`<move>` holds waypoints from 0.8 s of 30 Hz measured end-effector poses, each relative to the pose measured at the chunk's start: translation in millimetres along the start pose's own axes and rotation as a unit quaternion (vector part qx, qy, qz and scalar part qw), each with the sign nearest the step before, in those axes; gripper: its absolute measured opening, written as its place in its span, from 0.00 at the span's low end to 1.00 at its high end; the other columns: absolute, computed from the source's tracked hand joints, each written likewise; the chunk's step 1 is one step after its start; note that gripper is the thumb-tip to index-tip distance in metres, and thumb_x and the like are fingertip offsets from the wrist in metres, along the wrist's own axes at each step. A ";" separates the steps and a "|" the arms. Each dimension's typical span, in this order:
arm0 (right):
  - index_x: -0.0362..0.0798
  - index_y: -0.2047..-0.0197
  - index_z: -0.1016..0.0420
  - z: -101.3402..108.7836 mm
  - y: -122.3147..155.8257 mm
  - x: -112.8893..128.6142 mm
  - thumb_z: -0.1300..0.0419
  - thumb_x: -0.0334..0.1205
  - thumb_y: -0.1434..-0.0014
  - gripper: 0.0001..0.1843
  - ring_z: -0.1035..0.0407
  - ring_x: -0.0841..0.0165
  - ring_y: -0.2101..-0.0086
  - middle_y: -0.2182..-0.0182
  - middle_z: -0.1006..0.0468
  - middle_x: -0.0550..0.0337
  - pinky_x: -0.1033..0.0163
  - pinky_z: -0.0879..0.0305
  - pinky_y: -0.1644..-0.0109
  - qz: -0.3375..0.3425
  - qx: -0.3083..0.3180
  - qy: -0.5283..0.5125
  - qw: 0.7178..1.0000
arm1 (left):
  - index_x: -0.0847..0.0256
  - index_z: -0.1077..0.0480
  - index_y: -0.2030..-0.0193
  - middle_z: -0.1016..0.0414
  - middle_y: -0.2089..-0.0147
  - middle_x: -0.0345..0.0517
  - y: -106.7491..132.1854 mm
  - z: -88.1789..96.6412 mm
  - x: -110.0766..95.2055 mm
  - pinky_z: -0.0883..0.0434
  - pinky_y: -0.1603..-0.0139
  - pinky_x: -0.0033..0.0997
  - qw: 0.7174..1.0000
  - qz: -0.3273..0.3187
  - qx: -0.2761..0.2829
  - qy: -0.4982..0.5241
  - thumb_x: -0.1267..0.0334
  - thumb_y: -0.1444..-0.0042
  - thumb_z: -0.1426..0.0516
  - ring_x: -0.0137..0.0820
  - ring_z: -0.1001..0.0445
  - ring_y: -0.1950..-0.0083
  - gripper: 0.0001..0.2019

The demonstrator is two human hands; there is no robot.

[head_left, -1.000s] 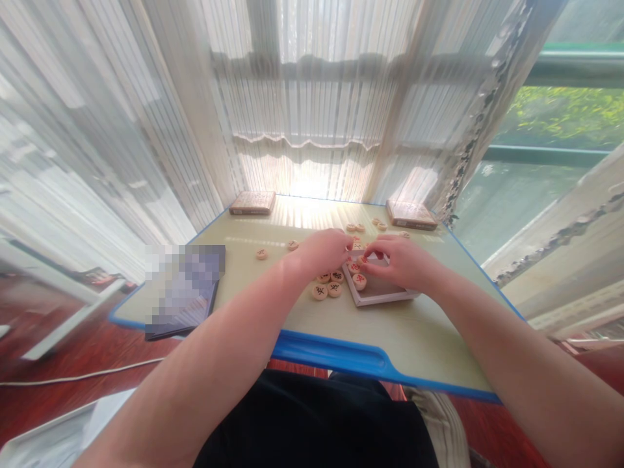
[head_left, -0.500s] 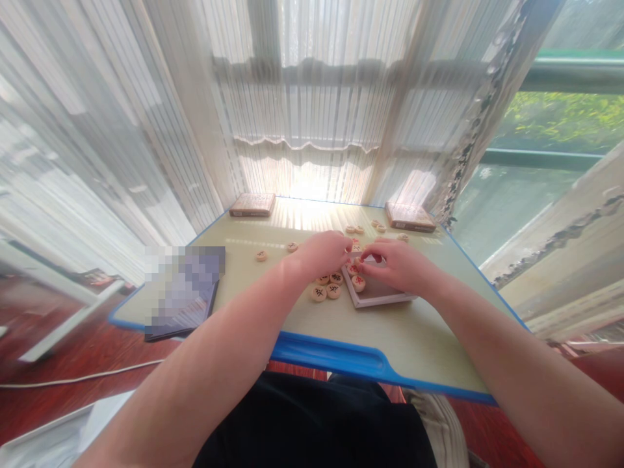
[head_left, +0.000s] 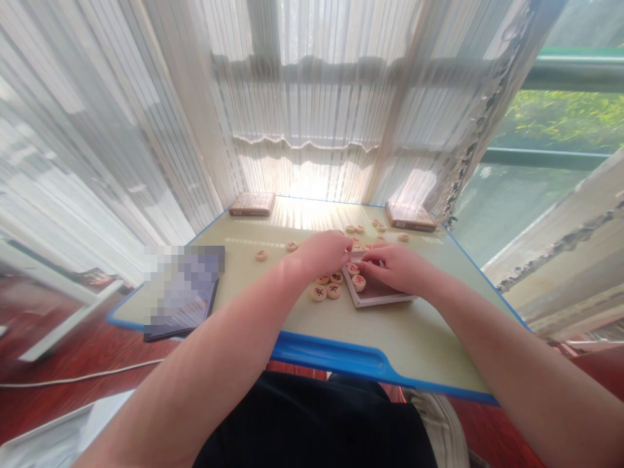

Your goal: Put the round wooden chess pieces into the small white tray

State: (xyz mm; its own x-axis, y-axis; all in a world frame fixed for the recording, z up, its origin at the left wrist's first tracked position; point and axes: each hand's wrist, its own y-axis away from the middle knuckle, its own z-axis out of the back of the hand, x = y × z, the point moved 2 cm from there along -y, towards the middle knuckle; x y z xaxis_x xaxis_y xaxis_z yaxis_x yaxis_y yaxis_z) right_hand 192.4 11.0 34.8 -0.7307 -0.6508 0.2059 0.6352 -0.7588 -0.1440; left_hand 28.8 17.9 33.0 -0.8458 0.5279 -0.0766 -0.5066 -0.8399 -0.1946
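A shallow open box [head_left: 385, 300] lies on the table with red-marked Chinese chess pieces [head_left: 359, 282] lined along its left side. My right hand [head_left: 398, 265] reaches over the box, thumb and fingers closed at a red-marked piece [head_left: 353, 268] in that row. At the box's far left corner is my left hand [head_left: 329, 252], fingers curled down and together. Whatever sits between its fingertips is hidden. Black-marked pieces [head_left: 333, 291] lie on the table just left of the box, partly under my left wrist. More pieces [head_left: 356, 247] show beyond my fingertips.
Loose pieces [head_left: 261, 255] lie to the left, with others [head_left: 355, 229] towards the back. Two flat boxes [head_left: 252, 204] [head_left: 411, 216] rest at the far corners. A dark tablet-like object [head_left: 188, 299], partly blurred out, lies at the left edge. The table has a blue rim [head_left: 331, 351].
My right hand has lowered slightly into the box, its thumb and fingers now closer together at the row of red pieces. My left hand stays where it was.
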 end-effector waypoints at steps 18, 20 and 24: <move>0.51 0.62 0.21 -4.5 -1.9 4.4 0.48 0.46 0.40 0.15 0.33 0.68 0.67 0.70 0.23 0.58 0.65 0.43 0.66 0.057 -0.060 -0.016 0.996 | 0.59 0.27 0.61 0.26 0.59 0.46 -0.7 -2.3 0.9 0.31 0.60 0.30 1.000 -0.006 0.000 -0.011 0.62 0.43 0.52 0.35 0.27 0.59 0.13; 0.51 0.62 0.21 -4.8 -1.9 4.4 0.47 0.46 0.41 0.14 0.33 0.68 0.68 0.69 0.23 0.58 0.65 0.42 0.66 0.058 -0.059 -0.018 0.996 | 0.59 0.27 0.61 0.26 0.59 0.46 -0.8 -2.1 0.7 0.31 0.60 0.31 1.000 -0.007 0.001 -0.012 0.63 0.43 0.52 0.35 0.27 0.60 0.13; 0.51 0.63 0.21 -4.1 -1.3 4.2 0.47 0.46 0.41 0.14 0.33 0.68 0.68 0.70 0.23 0.58 0.65 0.42 0.66 0.056 -0.069 -0.012 0.996 | 0.60 0.27 0.61 0.26 0.60 0.47 -0.2 -1.4 0.5 0.31 0.60 0.31 1.000 -0.008 0.003 -0.010 0.63 0.44 0.52 0.35 0.27 0.60 0.13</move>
State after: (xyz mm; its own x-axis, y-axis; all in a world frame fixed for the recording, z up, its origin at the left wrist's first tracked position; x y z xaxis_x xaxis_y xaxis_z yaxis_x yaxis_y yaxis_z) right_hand 187.5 9.1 31.9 -0.6498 -0.7322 0.2041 0.6711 -0.6787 -0.2983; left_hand 28.8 18.5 31.6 -0.8407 0.5389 -0.0543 -0.5211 -0.8321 -0.1900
